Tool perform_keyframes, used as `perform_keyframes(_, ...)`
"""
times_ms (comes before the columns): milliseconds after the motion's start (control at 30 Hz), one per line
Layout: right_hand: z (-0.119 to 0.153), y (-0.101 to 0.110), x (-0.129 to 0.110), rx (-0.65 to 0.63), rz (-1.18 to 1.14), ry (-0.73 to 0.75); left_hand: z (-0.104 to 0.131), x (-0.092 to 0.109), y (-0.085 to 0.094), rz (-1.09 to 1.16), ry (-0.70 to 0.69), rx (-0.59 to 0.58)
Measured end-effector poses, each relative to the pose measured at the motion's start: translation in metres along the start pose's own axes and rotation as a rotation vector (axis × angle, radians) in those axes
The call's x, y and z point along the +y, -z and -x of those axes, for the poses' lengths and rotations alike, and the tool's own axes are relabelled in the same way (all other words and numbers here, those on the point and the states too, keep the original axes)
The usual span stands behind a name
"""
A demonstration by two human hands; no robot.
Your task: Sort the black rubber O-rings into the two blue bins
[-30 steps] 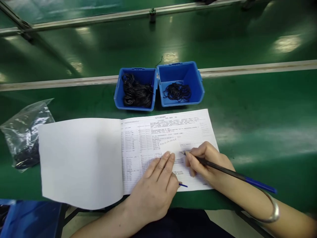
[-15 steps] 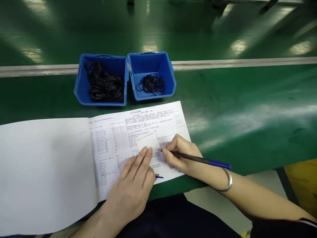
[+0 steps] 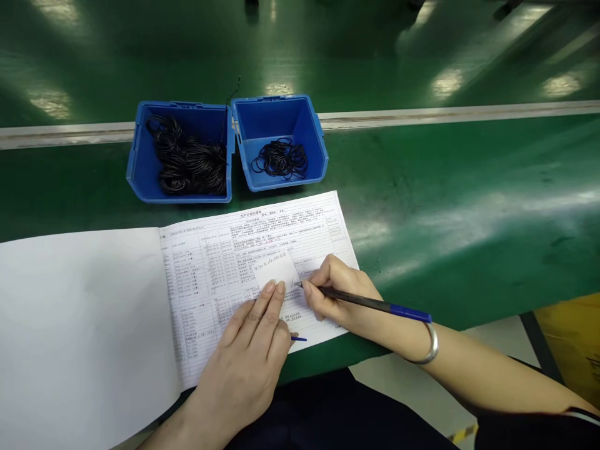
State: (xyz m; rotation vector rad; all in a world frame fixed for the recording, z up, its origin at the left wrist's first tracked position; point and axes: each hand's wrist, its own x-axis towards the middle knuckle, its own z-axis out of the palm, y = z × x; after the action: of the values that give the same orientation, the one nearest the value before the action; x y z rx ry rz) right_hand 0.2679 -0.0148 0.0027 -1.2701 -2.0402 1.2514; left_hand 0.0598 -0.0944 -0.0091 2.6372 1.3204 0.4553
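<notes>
My left hand (image 3: 250, 350) has two fingers stretched together on a small white note (image 3: 272, 269) with handwriting. Its thumb is tucked at the side, and a thin blue object (image 3: 299, 339) sticks out from beneath it; the rest of that object is hidden. In my right hand (image 3: 335, 287) is a dark pen with a blue end (image 3: 375, 303), pinched near its tip, which touches the note's right edge. The note lies on a printed page (image 3: 192, 269) of an open booklet, whose blank white sheet (image 3: 84, 325) is turned to the left.
Behind the booklet stand two blue bins, the left one (image 3: 132, 156) with a large heap of black cables and the right one (image 3: 321, 156) with a smaller bundle. They are on a green work surface (image 3: 445, 219). A pale strip (image 3: 422, 117) runs across behind.
The bins and booklet have shifted slightly left in view. My right hand and the pen have moved slightly left with them; both hands keep the same hold.
</notes>
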Motion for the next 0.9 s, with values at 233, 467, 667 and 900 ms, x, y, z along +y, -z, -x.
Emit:
perform_keyframes(233,0.0008,0.0005,0.0025,0.009,-0.078,-0.019,0.0001,0.0000,0.0003,-0.001,-0.006,-0.004)
perform_keyframes(467,-0.0047,-0.0014,0.0034,-0.031,-0.013,0.025,-0.0008,0.0001,0.0005,-0.004,-0.009,-0.008)
perform_keyframes(667,-0.0032,-0.0013,0.0037,-0.031,-0.038,0.022,-0.0014,-0.0002,0.0008,0.001,-0.010,-0.006)
perform_keyframes(900,-0.0030,-0.0038,0.0035,-0.007,-0.058,-0.027,-0.0004,-0.0004,-0.0001,-0.008,-0.011,-0.008)
